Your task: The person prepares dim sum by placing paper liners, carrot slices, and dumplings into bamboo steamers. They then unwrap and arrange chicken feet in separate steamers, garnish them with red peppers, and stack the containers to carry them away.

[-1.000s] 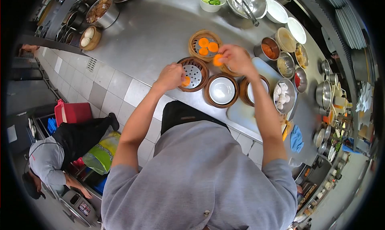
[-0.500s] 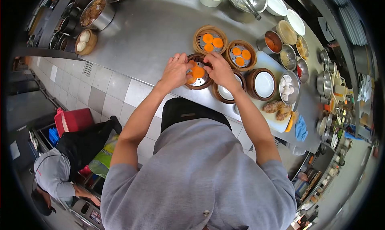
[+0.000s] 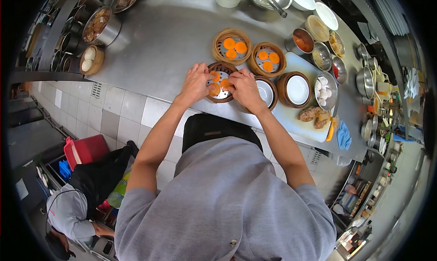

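Note:
A round steamer basket [image 3: 222,98] stands at the table's front edge with orange slices [image 3: 224,84] on its perforated base. My left hand [image 3: 195,84] reaches over its left side, fingers curled on a slice. From the right, my right hand [image 3: 244,86] pinches the edge of another slice. Behind are two bamboo steamers, one [image 3: 231,30] straight back and one [image 3: 283,60] to the right, each holding three orange slices. Beside my right hand sit a basket with a white dish [image 3: 265,91] and another with a white dish [image 3: 298,90].
A white board [image 3: 296,124] bears browned food pieces [image 3: 314,116] and a bowl of white balls [image 3: 326,86]. Metal bowls line the right side. A blue cloth [image 3: 344,136] lies at the front right. A co-worker [image 3: 75,211] is at the lower left.
The slices in the front basket lie further apart, with three now showing. My right hand has moved onto the right slice. The whole view has shifted slightly.

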A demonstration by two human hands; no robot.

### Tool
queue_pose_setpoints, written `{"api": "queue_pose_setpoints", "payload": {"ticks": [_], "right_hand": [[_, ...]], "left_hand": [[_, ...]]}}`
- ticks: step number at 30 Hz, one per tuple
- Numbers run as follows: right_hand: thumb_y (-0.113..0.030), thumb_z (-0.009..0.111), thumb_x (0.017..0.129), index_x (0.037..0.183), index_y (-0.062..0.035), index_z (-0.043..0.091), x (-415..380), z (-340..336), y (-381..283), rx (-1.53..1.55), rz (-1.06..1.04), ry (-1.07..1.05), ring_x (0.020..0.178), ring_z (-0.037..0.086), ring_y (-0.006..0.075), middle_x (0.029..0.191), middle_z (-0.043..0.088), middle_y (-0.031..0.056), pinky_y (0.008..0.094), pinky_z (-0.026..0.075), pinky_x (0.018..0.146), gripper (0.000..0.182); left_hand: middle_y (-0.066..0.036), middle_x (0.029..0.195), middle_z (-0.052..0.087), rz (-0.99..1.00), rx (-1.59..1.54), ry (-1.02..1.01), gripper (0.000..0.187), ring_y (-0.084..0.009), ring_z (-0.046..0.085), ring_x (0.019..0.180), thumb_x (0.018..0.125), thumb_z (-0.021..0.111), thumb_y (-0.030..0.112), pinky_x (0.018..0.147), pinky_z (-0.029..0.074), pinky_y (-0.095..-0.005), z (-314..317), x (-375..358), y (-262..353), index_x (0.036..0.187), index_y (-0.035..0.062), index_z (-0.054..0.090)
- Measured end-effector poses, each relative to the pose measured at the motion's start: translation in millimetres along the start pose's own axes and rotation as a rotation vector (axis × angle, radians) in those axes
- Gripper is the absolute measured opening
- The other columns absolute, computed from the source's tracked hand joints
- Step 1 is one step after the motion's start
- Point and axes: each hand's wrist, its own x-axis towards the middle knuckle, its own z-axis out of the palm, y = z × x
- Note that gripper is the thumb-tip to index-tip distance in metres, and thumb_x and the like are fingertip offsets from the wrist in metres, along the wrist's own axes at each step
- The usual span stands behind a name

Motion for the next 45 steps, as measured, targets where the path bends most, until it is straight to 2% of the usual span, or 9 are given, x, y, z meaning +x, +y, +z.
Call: {"api": "queue_pose_setpoints", "payload": {"ticks": [7, 14, 21, 25, 27, 30, 37, 42, 45], "right_hand": [[-0.007, 0.071, 0.075, 0.088, -0.0069, 0.075, -2, 1, -2, 0.02, 0.004, 0.012, 0.107, 0.055, 0.0287, 0.1, 0.071, 0.0035, 0.0428, 0.041, 0.09, 0.014], [-0.008, 0.073, 0.08, 0.103, -0.005, 0.071, -20, 4, -10, 0.099, 0.007, 0.234, 0.11, 0.059, 0.0309, 0.122, 0.066, 0.0123, 0.0451, 0.046, 0.092, 0.023], [0.001, 0.067, 0.085, 0.11, -0.0007, 0.068, -70, -27, 0, 0.317, 0.153, 0.478, 0.1, 0.064, 0.0329, 0.117, 0.065, 0.0147, 0.0424, 0.053, 0.084, 0.025], [-0.004, 0.07, 0.086, 0.092, -0.0028, 0.07, -117, -84, 42, 0.217, 0.438, 0.604, 0.067, 0.067, 0.0307, 0.083, 0.071, 0.0135, 0.0396, 0.054, 0.072, 0.006], [-0.004, 0.069, 0.088, 0.102, -0.0015, 0.069, -140, -112, 90, 0.099, 0.456, 0.752, 0.079, 0.067, 0.0342, 0.091, 0.069, 0.0168, 0.0417, 0.054, 0.076, 0.015], [-0.002, 0.07, 0.086, 0.118, -0.0055, 0.066, -166, -155, 165, -0.088, 0.595, 0.682, 0.096, 0.068, 0.0351, 0.11, 0.067, 0.0173, 0.0415, 0.054, 0.084, 0.033], [-0.008, 0.074, 0.081, 0.116, -0.0045, 0.065, -146, -184, 229, -0.182, 0.618, 0.068, 0.111, 0.064, 0.0403, 0.126, 0.063, 0.0219, 0.0478, 0.053, 0.092, 0.036], [-0.017, 0.081, 0.069, 0.103, -0.0044, 0.063, -158, -193, 257, 0.064, 0.673, 0.184, 0.087, 0.07, 0.0386, 0.085, 0.071, 0.0152, 0.0459, 0.054, 0.079, 0.041], [-0.018, 0.081, 0.069, 0.102, -0.004, 0.062, -170, -199, 270, 0.21, 0.711, 0.249, 0.084, 0.069, 0.0357, 0.084, 0.07, 0.0134, 0.0441, 0.054, 0.078, 0.041]], "left_hand": [[-0.008, 0.102, 0.055, 0.069, -0.07, 0.147, 0.028, -0.028, 0.052, 0.102, 0.076, 0.084, 0.017, 0.09, 0.045, -0.0398, 1, -5, -1, 0.103, 0.0097, 0.079], [-0.009, 0.103, 0.054, 0.025, 0.172, 0.071, 0.019, -0.0289, 0.052, 0.102, 0.088, 0.073, 0.022, 0.088, 0.044, -0.0424, -9, -28, 17, 0.1, 0.0078, 0.078], [-0.01, 0.105, 0.056, -0.008, 0.151, 0.129, 0.027, -0.0294, 0.053, 0.102, 0.092, 0.07, 0.023, 0.087, 0.043, -0.0427, 2, -21, 18, 0.112, 0.0063, 0.076], [-0.011, 0.105, 0.056, -0.016, 0.101, 0.149, 0.025, -0.0308, 0.053, 0.101, 0.091, 0.07, 0.018, 0.088, 0.044, -0.0432, 3, -16, 15, 0.111, 0.0049, 0.076], [-0.011, 0.104, 0.057, -0.023, 0.065, 0.196, 0.024, -0.0321, 0.053, 0.101, 0.089, 0.07, 0.014, 0.089, 0.045, -0.0434, 5, -12, 21, 0.111, 0.0042, 0.074], [-0.013, 0.104, 0.059, 0.017, -0.007, 0.258, 0.023, -0.034, 0.055, 0.101, 0.087, 0.07, 0.008, 0.091, 0.045, -0.0439, 6, 1, 44, 0.11, 0.0033, 0.071], [-0.016, 0.105, 0.065, 0.212, -0.233, 0.19, 0.026, -0.0371, 0.059, 0.105, 0.083, 0.072, 0.006, 0.093, 0.047, -0.0454, 31, 88, 154, 0.109, 0.001, 0.068], [-0.015, 0.105, 0.066, 0.372, -0.298, 0.132, 0.026, -0.0341, 0.061, 0.103, 0.083, 0.074, 0.008, 0.092, 0.048, -0.0427, 66, 150, 239, 0.108, 0.0008, 0.067], [-0.015, 0.114, 0.067, 0.433, -0.274, 0.012, 0.032, -0.0348, 0.06, 0.109, 0.083, 0.075, 0.012, 0.096, 0.047, -0.044, 101, 183, 276, 0.113, 0.0024, 0.067]]}}
